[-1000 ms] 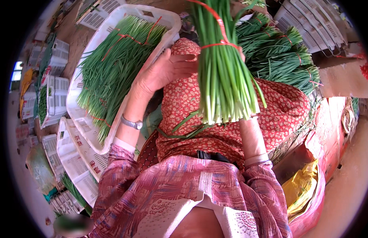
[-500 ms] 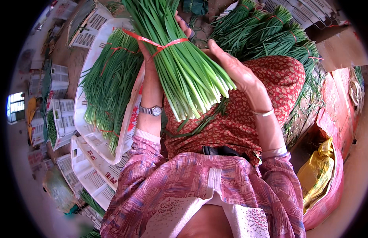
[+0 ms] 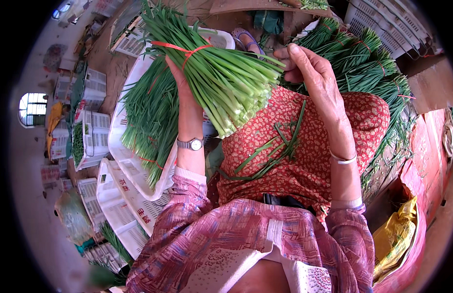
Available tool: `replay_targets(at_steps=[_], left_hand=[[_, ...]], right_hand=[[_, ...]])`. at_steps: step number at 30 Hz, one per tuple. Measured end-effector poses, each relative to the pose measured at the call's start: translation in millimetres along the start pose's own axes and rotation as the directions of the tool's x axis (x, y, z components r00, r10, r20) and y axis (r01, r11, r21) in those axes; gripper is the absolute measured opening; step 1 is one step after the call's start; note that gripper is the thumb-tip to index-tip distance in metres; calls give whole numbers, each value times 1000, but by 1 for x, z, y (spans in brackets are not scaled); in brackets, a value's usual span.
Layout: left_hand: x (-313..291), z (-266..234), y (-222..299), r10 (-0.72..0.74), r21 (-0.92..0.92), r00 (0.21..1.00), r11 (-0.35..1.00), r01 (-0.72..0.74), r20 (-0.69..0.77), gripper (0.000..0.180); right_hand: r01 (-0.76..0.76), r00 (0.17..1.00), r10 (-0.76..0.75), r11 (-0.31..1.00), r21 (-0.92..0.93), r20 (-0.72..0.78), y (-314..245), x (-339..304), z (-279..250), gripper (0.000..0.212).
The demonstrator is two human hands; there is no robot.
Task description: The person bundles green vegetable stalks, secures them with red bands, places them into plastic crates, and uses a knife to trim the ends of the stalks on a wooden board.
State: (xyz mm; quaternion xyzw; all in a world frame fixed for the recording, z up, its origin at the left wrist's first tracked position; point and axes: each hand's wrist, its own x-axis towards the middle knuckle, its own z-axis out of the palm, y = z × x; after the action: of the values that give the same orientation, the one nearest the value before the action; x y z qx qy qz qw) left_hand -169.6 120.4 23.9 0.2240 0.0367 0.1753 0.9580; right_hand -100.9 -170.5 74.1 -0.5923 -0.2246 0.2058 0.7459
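Observation:
A bunch of garlic chives (image 3: 221, 83), tied with a red band (image 3: 187, 51), is held up over my lap with its pale cut ends turned toward me. My left hand (image 3: 181, 80) grips it from beneath and the left side, most of the fingers hidden behind the leaves. Beside the right edge of the bunch, my right hand (image 3: 312, 73) has its fingers curled together. A thin green stalk reaches these fingertips; what they pinch is hard to make out. Loose chive leaves (image 3: 270, 154) lie on the red flowered cloth (image 3: 314, 180) over my lap.
At left a white crate (image 3: 120, 129) holds tied chives (image 3: 150, 117), with another white crate (image 3: 111, 195) nearer. Several tied bunches (image 3: 363, 63) lie at the far right. A pink sack with a yellow bag (image 3: 395, 234) stands at near right. More crates (image 3: 94, 136) line the left.
The bunch has tilted, its cut ends swinging right and upward. My right hand has left the stems' side, moved up and right, and curled its fingers. The loose leaves on my lap are now uncovered.

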Motion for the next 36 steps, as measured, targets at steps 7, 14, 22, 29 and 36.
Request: replay_targets(at_steps=[7, 14, 22, 29, 36], left_hand=[[2, 2, 0, 41, 102, 993, 994, -30, -107, 62], [3, 7, 16, 500, 496, 861, 774, -394, -97, 58], [18, 36, 19, 430, 469, 871, 836, -284, -240, 48], [17, 152, -51, 244, 461, 965, 870, -175, -93, 49], [9, 268, -178, -429, 657, 786, 753, 40, 444, 54]], right_hand=[[195, 980, -155, 885, -423, 127, 21, 36, -6, 28], [82, 981, -194, 269, -960, 29, 23, 27, -61, 19], [259, 940, -339, 659, -706, 28, 5, 14, -65, 58], [417, 903, -376, 658, -627, 206, -52, 34, -12, 90], [193, 892, -250, 964, -181, -377, -82, -79, -108, 70]])
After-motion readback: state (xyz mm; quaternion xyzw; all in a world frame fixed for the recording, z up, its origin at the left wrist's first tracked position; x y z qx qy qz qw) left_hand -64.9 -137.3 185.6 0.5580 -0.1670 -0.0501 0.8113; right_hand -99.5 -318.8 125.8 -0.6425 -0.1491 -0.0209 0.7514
